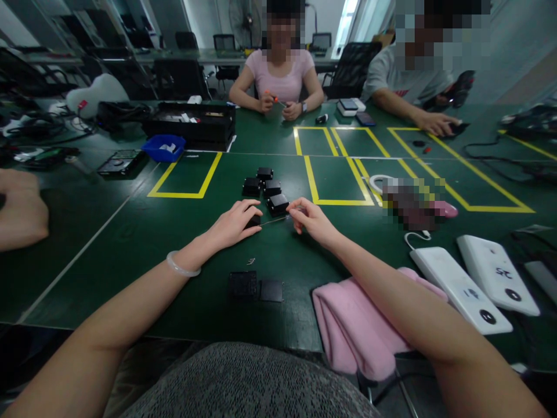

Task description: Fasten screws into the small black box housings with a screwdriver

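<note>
The left hand [237,223] grips a box [255,220], partly hidden by its fingers. The right hand [314,221] pinches a thin rod [274,220]; its tip is unclear.

Black chairs [179,78] beyond green table [130,255]

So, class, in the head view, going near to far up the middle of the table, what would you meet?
Two black parts lying side by side → small screw-like pieces → the wearer's left hand → the farthest small black box → the pink-shirted co-worker's hands.
</note>
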Demonstrator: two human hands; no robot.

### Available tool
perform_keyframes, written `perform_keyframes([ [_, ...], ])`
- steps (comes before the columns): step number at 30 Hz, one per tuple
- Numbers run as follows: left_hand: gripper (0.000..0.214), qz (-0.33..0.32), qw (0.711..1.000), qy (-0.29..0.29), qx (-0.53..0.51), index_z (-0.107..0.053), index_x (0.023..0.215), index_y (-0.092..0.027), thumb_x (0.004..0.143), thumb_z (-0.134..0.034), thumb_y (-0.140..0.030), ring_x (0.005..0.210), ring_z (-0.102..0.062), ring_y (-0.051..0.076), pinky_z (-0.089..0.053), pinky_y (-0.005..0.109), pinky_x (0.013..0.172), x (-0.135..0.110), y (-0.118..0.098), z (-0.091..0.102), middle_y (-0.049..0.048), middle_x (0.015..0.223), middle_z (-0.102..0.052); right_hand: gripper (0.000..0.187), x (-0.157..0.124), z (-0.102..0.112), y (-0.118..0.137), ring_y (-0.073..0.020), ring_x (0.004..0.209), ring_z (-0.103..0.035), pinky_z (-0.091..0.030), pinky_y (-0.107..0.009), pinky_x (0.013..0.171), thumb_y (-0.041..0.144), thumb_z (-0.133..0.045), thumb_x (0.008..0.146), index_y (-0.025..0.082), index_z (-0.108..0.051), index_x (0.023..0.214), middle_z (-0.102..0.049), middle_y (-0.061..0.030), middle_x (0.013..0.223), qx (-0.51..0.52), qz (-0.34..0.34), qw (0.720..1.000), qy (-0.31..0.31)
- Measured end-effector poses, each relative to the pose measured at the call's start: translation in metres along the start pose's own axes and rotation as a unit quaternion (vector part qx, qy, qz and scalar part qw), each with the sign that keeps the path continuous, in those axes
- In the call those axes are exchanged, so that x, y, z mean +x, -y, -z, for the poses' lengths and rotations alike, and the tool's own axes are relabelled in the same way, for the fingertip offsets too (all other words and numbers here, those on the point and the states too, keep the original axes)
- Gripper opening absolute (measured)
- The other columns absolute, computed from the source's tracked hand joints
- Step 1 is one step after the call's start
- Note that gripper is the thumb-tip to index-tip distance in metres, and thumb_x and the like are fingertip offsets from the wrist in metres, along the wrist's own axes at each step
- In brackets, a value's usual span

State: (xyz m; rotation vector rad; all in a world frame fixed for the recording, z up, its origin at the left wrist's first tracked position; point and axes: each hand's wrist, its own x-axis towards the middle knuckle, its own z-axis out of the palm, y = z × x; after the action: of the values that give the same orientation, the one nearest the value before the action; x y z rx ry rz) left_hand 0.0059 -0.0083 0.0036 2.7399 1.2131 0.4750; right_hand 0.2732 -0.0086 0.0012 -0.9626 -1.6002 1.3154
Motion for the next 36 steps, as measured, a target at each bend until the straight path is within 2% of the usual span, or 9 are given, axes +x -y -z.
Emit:
perform_keyframes([
  [4,0.031,-0.003,1.0,-0.003,0.0,-0.057,0.126,-0.02,0.099,-0.065,-0.032,0.132,-0.056,0.034,-0.058,0.055,0.101,0.0005,0.0007,-0.0007,0.0153,0.151,-0.053,0.022,-0.001,-0.0007,0.0024,-0.0086,0.044,-0.048,-0.037,-0.02,0.047,0.039,-0.067,0.095,0.02,-0.056,0.096,-0.05,0.0099,0.052,0.007,-0.007,1.0,-0.007],
  [9,0.031,-0.006,1.0,-0.008,-0.003,-0.057,0.126,-0.02,0.099,-0.066,-0.032,0.132,-0.057,0.034,-0.059,0.054,0.099,0.0,0.0026,-0.0019,0.0152,0.15,-0.054,0.032,0.0015,-0.0002,-0.0027,-0.0073,0.04,-0.039,-0.036,-0.021,0.045,0.049,-0.066,0.095,0.02,-0.056,0.089,-0.035,0.0135,0.046,0.016,-0.009,1.0,0.005],
  [16,0.03,-0.01,1.0,-0.012,-0.002,-0.057,0.126,-0.02,0.099,-0.065,-0.032,0.131,-0.057,0.034,-0.059,0.053,0.1,0.0006,0.0023,-0.0019,0.015,0.15,-0.054,0.03,-0.0009,0.0005,0.0001,-0.0085,0.044,-0.048,-0.039,-0.021,0.047,0.046,-0.07,0.091,0.02,-0.057,0.096,-0.05,0.0103,0.053,0.012,-0.009,1.0,-0.002],
  [22,0.03,-0.007,1.0,-0.007,-0.001,-0.057,0.126,-0.02,0.1,-0.064,-0.033,0.131,-0.057,0.033,-0.059,0.053,0.099,0.0005,0.0018,-0.0015,0.0153,0.15,-0.054,0.037,0.0007,0.0003,-0.002,-0.0074,0.04,-0.04,-0.038,-0.022,0.046,0.055,-0.07,0.091,0.02,-0.058,0.089,-0.036,0.0133,0.047,0.024,-0.017,1.0,0.009],
  [28,0.03,-0.008,1.0,-0.005,-0.004,-0.057,0.126,-0.021,0.1,-0.064,-0.033,0.133,-0.056,0.034,-0.059,0.052,0.1,0.0006,0.003,-0.0018,0.0152,0.151,-0.053,0.033,-0.0002,0.0011,-0.0005,-0.0086,0.044,-0.048,-0.038,-0.022,0.048,0.048,-0.073,0.089,0.02,-0.056,0.095,-0.049,0.0107,0.052,0.001,-0.002,1.0,-0.001],
  [34,0.031,-0.004,1.0,0.0,-0.01,-0.057,0.127,-0.021,0.101,-0.062,-0.035,0.134,-0.055,0.034,-0.06,0.053,0.099,0.0005,0.0028,-0.0012,0.0156,0.152,-0.052,0.034,-0.0003,0.0003,0.0003,-0.0082,0.042,-0.042,-0.039,-0.022,0.047,0.052,-0.069,0.093,0.02,-0.057,0.092,-0.039,0.013,0.048,0.014,-0.009,1.0,0.003],
  [36,0.03,-0.004,1.0,0.0,-0.011,-0.057,0.127,-0.021,0.1,-0.062,-0.035,0.134,-0.055,0.034,-0.06,0.053,0.098,0.0004,0.0025,-0.0008,0.015,0.152,-0.052,0.034,-0.0005,0.0001,0.001,-0.0083,0.042,-0.044,-0.039,-0.022,0.047,0.051,-0.07,0.091,0.02,-0.057,0.093,-0.041,0.0125,0.049,0.005,-0.002,1.0,0.002],
])
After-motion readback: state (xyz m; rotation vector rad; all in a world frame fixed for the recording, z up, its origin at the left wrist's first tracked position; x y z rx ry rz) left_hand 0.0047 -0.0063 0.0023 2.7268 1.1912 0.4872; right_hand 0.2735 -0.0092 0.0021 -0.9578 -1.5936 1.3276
